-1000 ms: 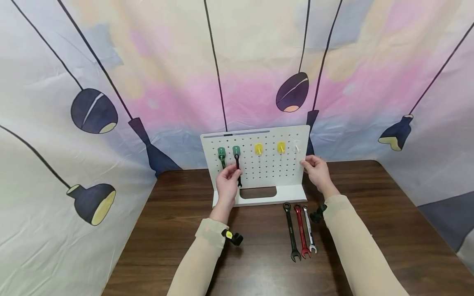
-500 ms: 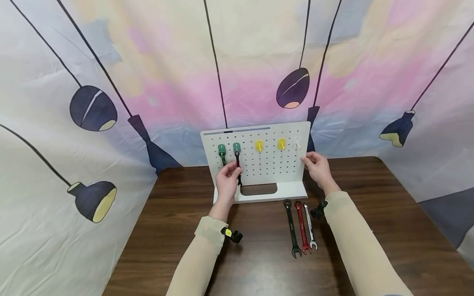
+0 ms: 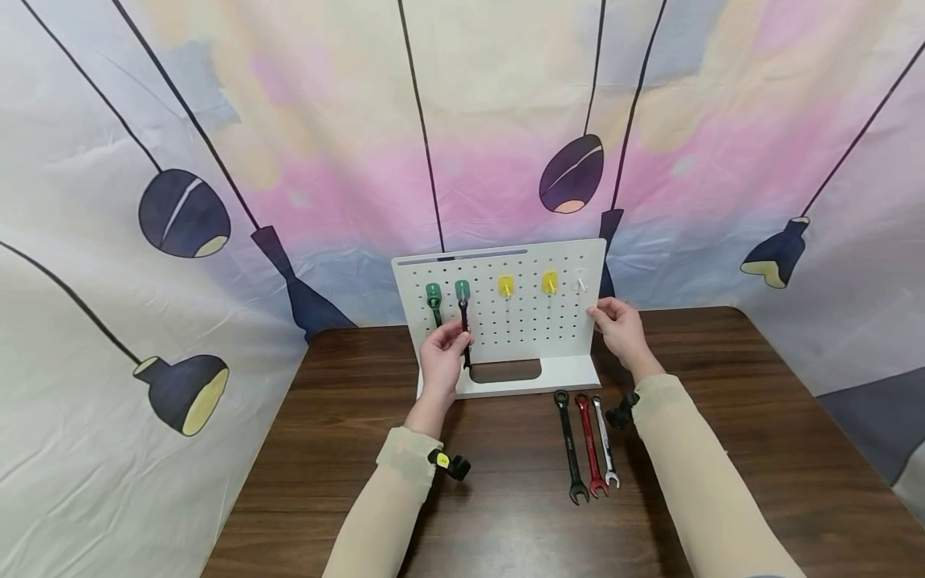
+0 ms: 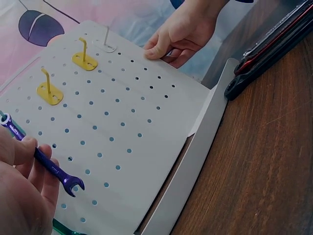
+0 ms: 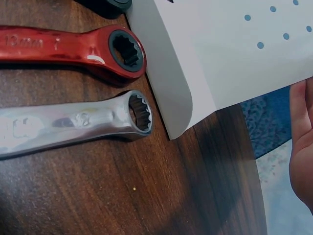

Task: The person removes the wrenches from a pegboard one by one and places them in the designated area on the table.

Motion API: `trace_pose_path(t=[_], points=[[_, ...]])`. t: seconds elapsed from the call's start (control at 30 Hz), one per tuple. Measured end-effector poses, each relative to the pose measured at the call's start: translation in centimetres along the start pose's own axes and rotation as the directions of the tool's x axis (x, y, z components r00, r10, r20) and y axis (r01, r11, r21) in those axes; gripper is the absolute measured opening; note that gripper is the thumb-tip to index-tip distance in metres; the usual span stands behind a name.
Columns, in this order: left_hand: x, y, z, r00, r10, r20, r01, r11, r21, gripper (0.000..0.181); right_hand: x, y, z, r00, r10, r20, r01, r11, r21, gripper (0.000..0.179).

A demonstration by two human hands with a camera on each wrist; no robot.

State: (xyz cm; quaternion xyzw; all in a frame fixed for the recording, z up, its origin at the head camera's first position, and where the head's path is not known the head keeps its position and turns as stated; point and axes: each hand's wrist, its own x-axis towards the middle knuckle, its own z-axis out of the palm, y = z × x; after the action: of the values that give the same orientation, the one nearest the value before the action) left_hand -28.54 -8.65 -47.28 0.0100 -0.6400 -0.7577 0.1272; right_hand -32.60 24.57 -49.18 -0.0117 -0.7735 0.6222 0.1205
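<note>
My left hand [image 3: 442, 357] pinches a purple combination wrench [image 4: 49, 164] between thumb and fingers, its open end pointing down. The ring end is right at the second green hook [image 3: 462, 286] on a white pegboard [image 3: 520, 329]. On the first green hook, to the left, hangs a green wrench [image 3: 437, 311], its lower part hidden behind my left hand. My right hand [image 3: 623, 333] grips the pegboard's right edge, thumb on the front face and fingers behind, as the left wrist view shows.
Two yellow hooks [image 3: 506, 286] and a clear hook [image 3: 580, 282] are on the board's right part. Before its base lie a black wrench [image 3: 570, 449], a red wrench [image 3: 591, 449] and a silver wrench [image 3: 606, 445] on the wooden table [image 3: 506, 514]. A patterned cloth [image 3: 325, 160] hangs behind.
The purple wrench has dropped slightly at the second green hook, still in my left hand's pinch. My right hand keeps its place on the board's edge. The head view has shifted a little.
</note>
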Motion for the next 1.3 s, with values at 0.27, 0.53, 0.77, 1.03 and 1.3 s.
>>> trace_pose_path(t=[0.27,0.53,0.77,1.03,1.3], points=[[-0.16,0.14,-0.26,1.0,0.002,0.023,-0.001,1.0,-0.012,0.021,0.0,0.11,0.03,1.0,0.016,-0.001,-0.016,1.0,-0.003,0.026],[-0.17,0.04,-0.41,1.0,0.008,0.026,-0.007,1.0,-0.027,0.022,0.06,0.15,0.12,1.0,0.007,-0.002,-0.007,1.0,-0.007,0.026],[-0.17,-0.11,-0.49,1.0,0.007,0.024,-0.006,1.0,-0.023,0.023,0.03,0.15,0.11,1.0,0.018,-0.003,-0.018,1.0,0.003,0.025],[-0.29,0.29,-0.43,1.0,0.006,0.015,-0.006,1.0,-0.024,0.021,0.05,0.1,0.13,1.0,0.026,-0.006,-0.026,1.0,0.003,0.023],[-0.25,0.5,-0.35,1.0,0.003,0.016,-0.003,1.0,-0.018,0.021,0.01,-0.18,-0.05,1.0,0.027,0.006,-0.027,1.0,0.004,0.027]])
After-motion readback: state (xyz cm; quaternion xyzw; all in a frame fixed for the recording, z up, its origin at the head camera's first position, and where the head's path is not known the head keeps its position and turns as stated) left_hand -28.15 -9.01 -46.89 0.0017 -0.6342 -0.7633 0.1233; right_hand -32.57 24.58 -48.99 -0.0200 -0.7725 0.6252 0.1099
